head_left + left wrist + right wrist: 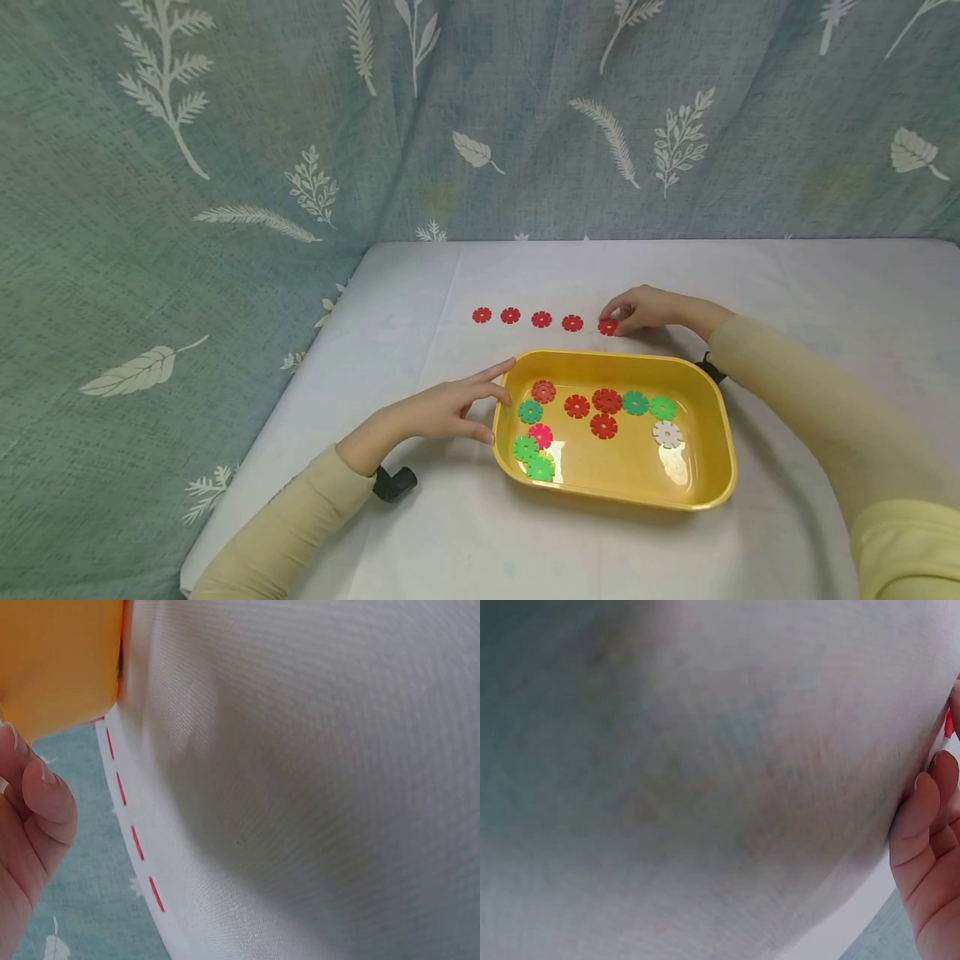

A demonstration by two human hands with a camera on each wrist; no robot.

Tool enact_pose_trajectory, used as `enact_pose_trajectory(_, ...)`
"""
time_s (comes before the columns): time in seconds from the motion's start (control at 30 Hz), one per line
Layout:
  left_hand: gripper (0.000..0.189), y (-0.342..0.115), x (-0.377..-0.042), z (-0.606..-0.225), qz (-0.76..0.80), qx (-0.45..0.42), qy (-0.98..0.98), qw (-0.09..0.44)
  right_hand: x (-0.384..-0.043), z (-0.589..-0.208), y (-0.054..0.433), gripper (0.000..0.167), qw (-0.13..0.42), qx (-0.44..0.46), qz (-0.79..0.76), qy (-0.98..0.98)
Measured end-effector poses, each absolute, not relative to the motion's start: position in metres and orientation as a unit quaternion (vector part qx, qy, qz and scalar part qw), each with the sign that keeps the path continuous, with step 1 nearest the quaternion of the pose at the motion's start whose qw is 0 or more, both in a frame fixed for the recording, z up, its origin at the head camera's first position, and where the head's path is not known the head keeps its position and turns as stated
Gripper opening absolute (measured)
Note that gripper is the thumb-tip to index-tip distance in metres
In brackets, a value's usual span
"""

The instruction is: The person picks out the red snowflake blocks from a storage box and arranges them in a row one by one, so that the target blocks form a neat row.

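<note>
At the right end of a row on the table, my right hand (643, 308) pinches a red notched disc (607, 327) between thumb and fingers. The disc lies at the cloth, partly covered by the fingertips. In the right wrist view, the fingers (919, 810) show at the right edge, with a bit of red beyond them. My left hand (453, 406) rests with spread fingers against the left end of a yellow tray (622, 497). Colored notched discs lie in the tray, among them a white disc (667, 434) and a teal disc (530, 412).
Several more red discs, including one red disc (572, 323), lie spaced in a line behind the tray. A white cloth (810, 292) covers the table. Patterned blue-green fabric (525, 100) hangs behind and to the left.
</note>
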State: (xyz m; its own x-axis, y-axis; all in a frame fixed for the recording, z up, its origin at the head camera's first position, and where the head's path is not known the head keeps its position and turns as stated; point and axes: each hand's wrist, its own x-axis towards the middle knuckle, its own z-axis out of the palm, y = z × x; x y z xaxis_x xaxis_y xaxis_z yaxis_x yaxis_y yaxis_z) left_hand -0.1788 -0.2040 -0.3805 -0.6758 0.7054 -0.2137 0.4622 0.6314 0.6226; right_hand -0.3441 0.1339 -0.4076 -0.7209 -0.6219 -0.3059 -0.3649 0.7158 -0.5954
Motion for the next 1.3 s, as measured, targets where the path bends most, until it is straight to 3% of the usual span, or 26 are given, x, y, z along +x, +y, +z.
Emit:
enact_pose_trajectory(0.27,0.044,-0.203,-0.178,-0.382,0.272,0.325,0.876,0.23,-0.345,-0.396,0.142,0.04,0.259,-0.279,-0.263,0.886)
enact_pose_trajectory(0.47,0.044,-0.204,-0.179,-0.383,0.27,0.332,0.875,0.226,-0.34,-0.365,0.148,0.042,0.249,-0.293,-0.281,0.879)
enact_pose_trajectory(0.83,0.043,-0.205,-0.181,-0.386,0.275,0.33,0.874,0.227,-0.281,-0.312,0.135,0.033,0.214,-0.343,-0.29,0.867)
enact_pose_trajectory(1.13,0.043,-0.204,-0.182,-0.385,0.278,0.33,0.873,0.228,-0.237,-0.319,0.107,0.03,0.204,-0.394,-0.286,0.85)
enact_pose_trajectory(1.3,0.042,-0.204,-0.182,-0.384,0.285,0.33,0.87,0.23,-0.224,-0.333,0.086,0.037,0.233,-0.379,-0.278,0.851)
